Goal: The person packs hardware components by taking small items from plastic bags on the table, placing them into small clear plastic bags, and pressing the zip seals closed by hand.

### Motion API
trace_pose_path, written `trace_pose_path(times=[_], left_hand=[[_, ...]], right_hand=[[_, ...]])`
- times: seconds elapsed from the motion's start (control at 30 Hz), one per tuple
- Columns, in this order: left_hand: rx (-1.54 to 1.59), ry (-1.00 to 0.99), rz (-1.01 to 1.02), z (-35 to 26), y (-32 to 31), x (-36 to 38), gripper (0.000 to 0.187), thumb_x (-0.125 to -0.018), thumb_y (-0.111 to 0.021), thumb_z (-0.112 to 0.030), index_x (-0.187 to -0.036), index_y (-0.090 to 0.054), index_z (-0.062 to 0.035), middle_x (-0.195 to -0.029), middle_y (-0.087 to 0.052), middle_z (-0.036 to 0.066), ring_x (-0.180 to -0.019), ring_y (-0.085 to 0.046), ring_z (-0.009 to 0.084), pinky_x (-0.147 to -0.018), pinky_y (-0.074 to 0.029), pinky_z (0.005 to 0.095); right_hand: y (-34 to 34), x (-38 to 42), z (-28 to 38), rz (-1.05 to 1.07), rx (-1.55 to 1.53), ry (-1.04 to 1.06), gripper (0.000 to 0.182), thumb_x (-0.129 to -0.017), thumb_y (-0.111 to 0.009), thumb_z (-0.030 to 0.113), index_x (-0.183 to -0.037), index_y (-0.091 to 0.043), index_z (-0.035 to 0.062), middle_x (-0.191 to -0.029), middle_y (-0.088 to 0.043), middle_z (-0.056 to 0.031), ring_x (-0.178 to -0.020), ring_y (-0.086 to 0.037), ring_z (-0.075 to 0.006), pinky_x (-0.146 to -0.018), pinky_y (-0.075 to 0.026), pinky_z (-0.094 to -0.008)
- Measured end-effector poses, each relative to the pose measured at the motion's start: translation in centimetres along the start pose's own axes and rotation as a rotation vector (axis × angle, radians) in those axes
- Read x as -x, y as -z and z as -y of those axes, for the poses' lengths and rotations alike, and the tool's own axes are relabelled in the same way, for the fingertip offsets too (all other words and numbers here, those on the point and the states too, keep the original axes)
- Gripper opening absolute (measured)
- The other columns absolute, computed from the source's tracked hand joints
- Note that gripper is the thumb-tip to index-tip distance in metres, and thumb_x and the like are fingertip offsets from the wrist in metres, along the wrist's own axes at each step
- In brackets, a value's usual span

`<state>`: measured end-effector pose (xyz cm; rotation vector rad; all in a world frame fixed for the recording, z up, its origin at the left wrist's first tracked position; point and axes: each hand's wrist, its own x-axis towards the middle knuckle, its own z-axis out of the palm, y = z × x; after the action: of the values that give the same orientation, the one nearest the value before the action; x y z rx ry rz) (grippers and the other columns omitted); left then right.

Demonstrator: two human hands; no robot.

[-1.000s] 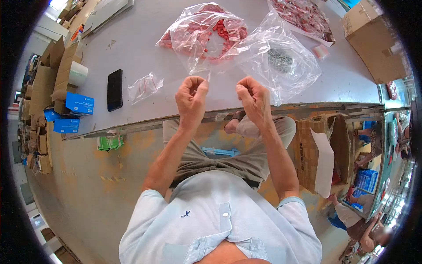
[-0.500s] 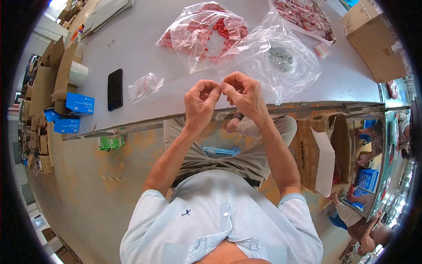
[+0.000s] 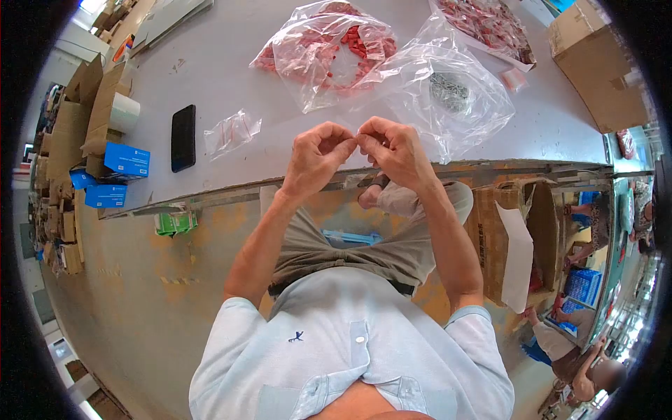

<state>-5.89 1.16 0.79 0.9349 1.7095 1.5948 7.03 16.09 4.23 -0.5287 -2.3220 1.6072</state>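
Over the table's front edge, my left hand [image 3: 314,157] and my right hand [image 3: 397,150] meet almost fingertip to fingertip. Both are closed in a pinch; anything between the fingers is too small to make out. Beyond them lies a clear plastic bag with small red pieces [image 3: 355,43]. To its right, another clear bag holds a tangle of thin metal parts [image 3: 449,93]. A small clear bag with red lines [image 3: 233,133] lies left of my hands, beside a black phone [image 3: 183,138].
The grey table [image 3: 231,70] also bears a bag of red items [image 3: 486,28] and a cardboard box [image 3: 598,66]. Blue boxes [image 3: 127,160] stand at the left edge. Below the table is an open carton [image 3: 490,241]. A co-worker [image 3: 581,367] sits at the lower right.
My hands have shifted slightly, with the left wrist a little further left. The fingertips remain pinched close together.
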Motion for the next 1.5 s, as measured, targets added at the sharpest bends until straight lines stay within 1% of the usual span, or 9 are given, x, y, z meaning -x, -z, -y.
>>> trace_pose_path(times=[0.13,0.2,0.57,0.73,1.07,1.13,1.17,1.23,1.5], left_hand=[[-0.048,-0.050,0.020,-0.3,-0.3,0.2,0.005,-0.098,-0.066,-0.003,-0.100,-0.069,0.0008,-0.086,-0.067,-0.001,-0.076,-0.060,0.0049,-0.066,-0.050,0.0210],[-0.092,-0.165,-0.141,0.0,-1.5,0.3,0.006,-0.098,-0.065,-0.005,-0.095,-0.067,0.0000,-0.082,-0.063,-0.003,-0.074,-0.056,0.0042,-0.064,-0.046,0.0207],[-0.037,-0.097,-0.326,-0.2,-3.7,0.6,0.009,-0.098,-0.066,-0.009,-0.094,-0.067,-0.0009,-0.079,-0.062,-0.003,-0.071,-0.054,0.0034,-0.062,-0.045,0.0212],[-0.097,-0.018,-0.169,-1.0,-2.2,0.2,0.010,-0.097,-0.069,-0.010,-0.096,-0.070,0.0002,-0.080,-0.067,0.000,-0.071,-0.058,0.0047,-0.063,-0.049,0.0225],[-0.156,-0.128,0.021,-1.1,-0.8,-0.6,0.008,-0.096,-0.071,-0.006,-0.098,-0.070,0.0013,-0.083,-0.069,0.001,-0.072,-0.060,0.0059,-0.063,-0.051,0.0232],[-0.125,-0.099,0.031,-1.1,-0.5,-0.8,0.008,-0.096,-0.071,-0.007,-0.098,-0.070,0.0013,-0.082,-0.068,0.001,-0.070,-0.059,0.0059,-0.063,-0.051,0.0236],[-0.127,-0.077,0.053,-1.2,-0.3,-0.8,0.008,-0.095,-0.070,-0.006,-0.097,-0.070,0.0017,-0.081,-0.067,0.000,-0.069,-0.058,0.0060,-0.061,-0.050,0.0241],[-0.127,-0.051,0.072,-1.2,-0.3,-0.7,0.008,-0.095,-0.070,-0.006,-0.097,-0.069,0.0020,-0.081,-0.066,0.000,-0.068,-0.056,0.0060,-0.060,-0.049,0.0247],[-0.510,-0.404,-0.167,-0.9,-2.4,-0.4,0.007,-0.092,-0.067,-0.003,-0.090,-0.063,0.0013,-0.080,-0.064,0.007,-0.065,-0.058,0.0115,-0.060,-0.048,0.0289]], right_hand=[[-0.2,0.4,-0.1,0.004,0.060,0.053,0.016,-0.098,-0.065,0.013,-0.100,-0.068,-0.0033,-0.080,-0.070,-0.0138,-0.070,-0.064,-0.0182,-0.064,-0.052,-0.0361],[-0.6,0.6,0.0,-0.034,0.060,0.039,0.015,-0.097,-0.064,0.012,-0.099,-0.067,-0.0032,-0.079,-0.069,-0.0143,-0.069,-0.064,-0.0195,-0.064,-0.052,-0.0367],[-0.9,0.7,0.4,-0.189,0.274,0.203,0.014,-0.094,-0.063,0.011,-0.093,-0.064,-0.0023,-0.078,-0.066,-0.0190,-0.069,-0.065,-0.0312,-0.066,-0.052,-0.0413],[0.0,0.7,0.1,-0.086,0.018,-0.014,0.016,-0.095,-0.061,0.012,-0.094,-0.065,-0.0038,-0.077,-0.067,-0.0187,-0.071,-0.066,-0.0266,-0.067,-0.052,-0.0397],[0.2,0.7,-0.6,-0.055,0.109,0.097,0.018,-0.098,-0.059,0.012,-0.098,-0.065,-0.0054,-0.075,-0.067,-0.0163,-0.066,-0.062,-0.0213,-0.065,-0.053,-0.0367],[0.4,0.8,-0.8,0.012,0.052,0.086,0.014,-0.101,-0.058,0.010,-0.099,-0.064,-0.0026,-0.077,-0.064,-0.0038,-0.068,-0.056,-0.0091,-0.055,-0.052,-0.0295],[0.4,0.9,-0.7,0.013,0.051,0.083,0.014,-0.101,-0.058,0.010,-0.099,-0.064,-0.0026,-0.077,-0.064,-0.0038,-0.068,-0.056,-0.0091,-0.055,-0.052,-0.0295],[0.4,1.0,-0.5,0.009,0.072,0.090,0.015,-0.096,-0.059,0.009,-0.096,-0.064,-0.0050,-0.075,-0.066,-0.0161,-0.066,-0.062,-0.0215,-0.063,-0.052,-0.0385],[0.1,1.2,-0.6,-0.091,0.313,0.195,0.013,-0.093,-0.059,0.009,-0.087,-0.058,-0.0025,-0.076,-0.064,-0.0203,-0.065,-0.062,-0.0326,-0.063,-0.051,-0.0421]])
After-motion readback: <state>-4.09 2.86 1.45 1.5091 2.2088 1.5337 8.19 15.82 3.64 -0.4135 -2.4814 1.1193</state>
